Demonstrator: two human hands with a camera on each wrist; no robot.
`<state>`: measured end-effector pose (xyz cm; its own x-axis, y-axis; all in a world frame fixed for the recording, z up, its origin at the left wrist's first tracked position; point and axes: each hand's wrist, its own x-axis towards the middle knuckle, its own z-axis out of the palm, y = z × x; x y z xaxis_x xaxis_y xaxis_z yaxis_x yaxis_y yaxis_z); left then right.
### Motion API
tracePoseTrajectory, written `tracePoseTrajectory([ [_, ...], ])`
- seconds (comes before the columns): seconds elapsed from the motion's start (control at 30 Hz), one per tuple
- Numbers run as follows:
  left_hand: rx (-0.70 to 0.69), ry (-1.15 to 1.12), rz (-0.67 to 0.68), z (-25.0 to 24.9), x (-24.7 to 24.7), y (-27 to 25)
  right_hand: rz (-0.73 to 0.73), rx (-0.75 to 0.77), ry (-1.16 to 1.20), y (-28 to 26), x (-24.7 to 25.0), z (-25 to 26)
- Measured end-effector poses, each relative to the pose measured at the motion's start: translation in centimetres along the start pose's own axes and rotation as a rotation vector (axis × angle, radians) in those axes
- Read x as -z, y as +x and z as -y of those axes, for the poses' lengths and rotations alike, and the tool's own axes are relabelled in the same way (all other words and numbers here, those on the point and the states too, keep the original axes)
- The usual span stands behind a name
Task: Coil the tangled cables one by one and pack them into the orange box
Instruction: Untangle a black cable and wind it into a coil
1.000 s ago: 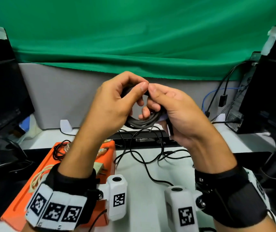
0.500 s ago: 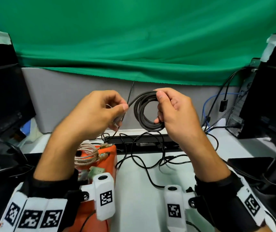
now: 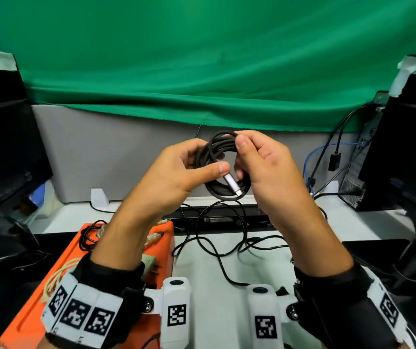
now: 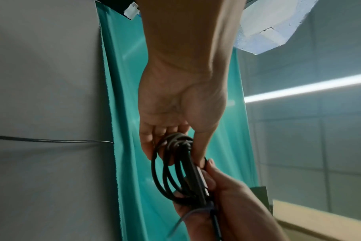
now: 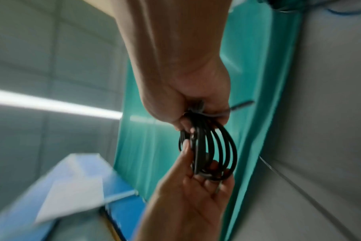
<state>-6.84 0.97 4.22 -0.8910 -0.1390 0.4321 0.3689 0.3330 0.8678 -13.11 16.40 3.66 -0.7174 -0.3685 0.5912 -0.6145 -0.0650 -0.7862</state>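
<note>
A black cable (image 3: 227, 191) wound into a coil hangs in the air between both hands, above the table. My right hand (image 3: 239, 157) pinches the coil's top right. My left hand (image 3: 209, 163) grips its left side, thumb across the front by the silver plug (image 3: 232, 183). The wrist views show the same coil (image 4: 171, 176) (image 5: 214, 146) held by my left hand (image 4: 175, 156) and right hand (image 5: 196, 119). The orange box (image 3: 20, 321) lies at lower left with a small black cable (image 3: 88, 238) and a beige cable (image 3: 55, 278) inside. A loose black cable (image 3: 214, 250) sprawls on the table.
Dark monitors stand at the left (image 3: 3, 147) and right (image 3: 408, 152). Cables (image 3: 333, 157) hang by a computer tower at the right. A black bar (image 3: 217, 219) lies at the table's back edge, before a grey partition (image 3: 116, 157) and green cloth.
My left hand, which was drawing the cable's tail out to the left of the coil, has come back to the coil and now grips it. The silver plug now lies across the coil.
</note>
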Motion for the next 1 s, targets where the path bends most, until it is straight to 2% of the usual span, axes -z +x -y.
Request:
tracePoseTrajectory([
  [0.1,0.000,0.167,-0.133,0.8,-0.8,0.6,-0.096,0.119,-0.424,-0.6,-0.8,0.6],
  [0.23,0.016,0.376,-0.451,1.9,-2.5,0.9,-0.074,0.218,-0.610,-1.3,-2.2,0.8],
  [0.3,0.002,0.462,-0.517,2.2,-2.9,0.7,-0.031,0.223,-0.666,-1.4,-2.6,0.7],
  [0.37,-0.008,0.575,-0.472,2.4,-2.7,0.6,0.002,0.188,-0.625,-1.3,-2.5,0.6],
  [0.43,-0.001,0.585,-0.346,2.3,-2.3,0.7,0.015,0.150,-0.569,-1.0,-2.0,0.3],
  [0.57,0.037,0.294,-0.013,1.2,-0.4,0.4,0.022,0.108,-0.463,-0.1,-0.2,-0.2],
  [0.6,0.038,0.298,0.009,0.9,0.2,0.2,0.024,0.090,-0.406,0.1,0.4,-0.3],
  [0.7,0.036,0.452,-0.041,0.4,1.2,-0.2,0.045,0.040,-0.222,0.5,1.7,-0.8],
  [0.9,0.174,0.635,0.032,0.0,2.3,-0.6,0.128,-0.007,-0.215,0.4,0.8,-1.4],
  [1.0,0.108,0.667,0.097,-0.2,3.3,-0.9,0.176,-0.042,-0.131,0.3,0.7,-1.2],
])
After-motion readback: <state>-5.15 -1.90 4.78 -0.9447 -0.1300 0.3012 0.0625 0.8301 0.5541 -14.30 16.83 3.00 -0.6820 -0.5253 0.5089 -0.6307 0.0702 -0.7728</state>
